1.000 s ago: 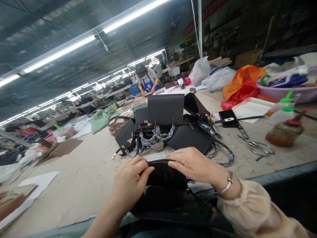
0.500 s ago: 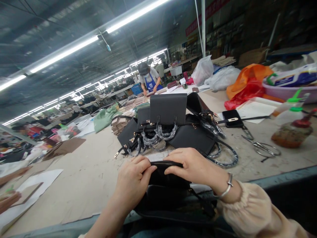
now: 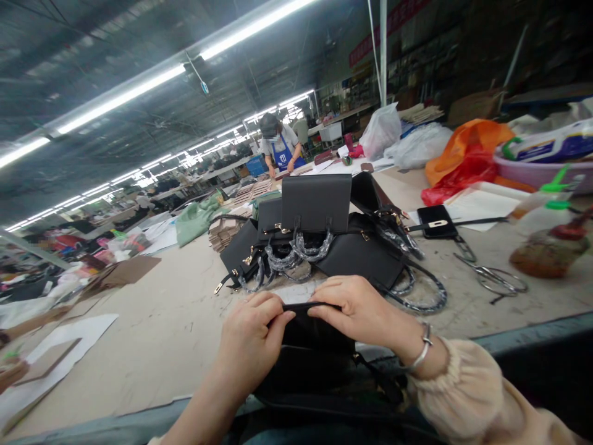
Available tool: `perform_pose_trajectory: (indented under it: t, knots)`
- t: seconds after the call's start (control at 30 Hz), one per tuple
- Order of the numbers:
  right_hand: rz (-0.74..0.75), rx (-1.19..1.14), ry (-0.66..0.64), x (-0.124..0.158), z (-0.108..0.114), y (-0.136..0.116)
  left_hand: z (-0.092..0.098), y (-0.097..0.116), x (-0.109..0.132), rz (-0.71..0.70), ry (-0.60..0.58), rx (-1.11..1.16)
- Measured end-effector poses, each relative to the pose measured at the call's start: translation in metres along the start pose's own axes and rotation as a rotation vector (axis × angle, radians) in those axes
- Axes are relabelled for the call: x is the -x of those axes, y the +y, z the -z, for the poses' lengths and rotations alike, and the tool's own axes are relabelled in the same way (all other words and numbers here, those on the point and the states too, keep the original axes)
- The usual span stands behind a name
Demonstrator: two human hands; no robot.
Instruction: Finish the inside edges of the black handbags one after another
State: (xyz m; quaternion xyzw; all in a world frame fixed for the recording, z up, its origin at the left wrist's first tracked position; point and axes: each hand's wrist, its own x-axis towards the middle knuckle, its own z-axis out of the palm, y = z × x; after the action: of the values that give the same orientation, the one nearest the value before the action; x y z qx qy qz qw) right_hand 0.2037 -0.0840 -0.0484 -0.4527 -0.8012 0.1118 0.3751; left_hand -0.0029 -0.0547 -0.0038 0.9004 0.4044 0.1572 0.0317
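A black handbag (image 3: 315, 371) is at the table's near edge, its lower part dark and hard to make out. My left hand (image 3: 259, 327) pinches the bag's top edge between thumb and fingers. On the same edge, a short way to the right, my right hand (image 3: 352, 309) grips with the thumb underneath and fingers over the top. A short stretch of the edge shows between the two hands. Just beyond them lies a pile of black handbags (image 3: 315, 201) with plastic-wrapped handles (image 3: 312, 247) and gold-coloured clasps.
Scissors (image 3: 500, 278), a phone (image 3: 435, 221) and a glue bottle (image 3: 549, 253) lie to the right, near a purple basin (image 3: 556, 173). At far left a co-worker's hand (image 3: 13, 374) is by a brown panel (image 3: 50, 358) on white paper. Another person (image 3: 280, 148) stands across the table.
Both hands keep hold of the bag's top edge, which shows thinner and flatter between them. The co-worker's hand at left has drawn back slightly towards the left.
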Motion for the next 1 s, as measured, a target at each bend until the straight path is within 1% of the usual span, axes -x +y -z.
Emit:
perform_pose_trajectory:
  t: [0.1,0.23,0.53,0.7,1.0]
  knots:
    - [-0.039,-0.041,-0.020,0.000,0.003,-0.001,0.000,0.000,-0.001,0.012,0.003,0.003]
    - [-0.012,-0.126,-0.065,0.001,0.006,-0.002,-0.001,-0.001,-0.002,0.031,0.005,0.006]
    - [0.008,-0.062,0.019,0.000,-0.001,-0.004,0.000,0.002,-0.003,0.040,0.024,0.005]
    - [0.017,-0.044,0.025,-0.001,-0.002,-0.004,0.000,0.003,-0.003,0.038,0.025,0.019]
    - [-0.003,-0.026,0.017,-0.001,-0.002,-0.002,-0.002,0.003,-0.007,0.083,0.011,-0.002]
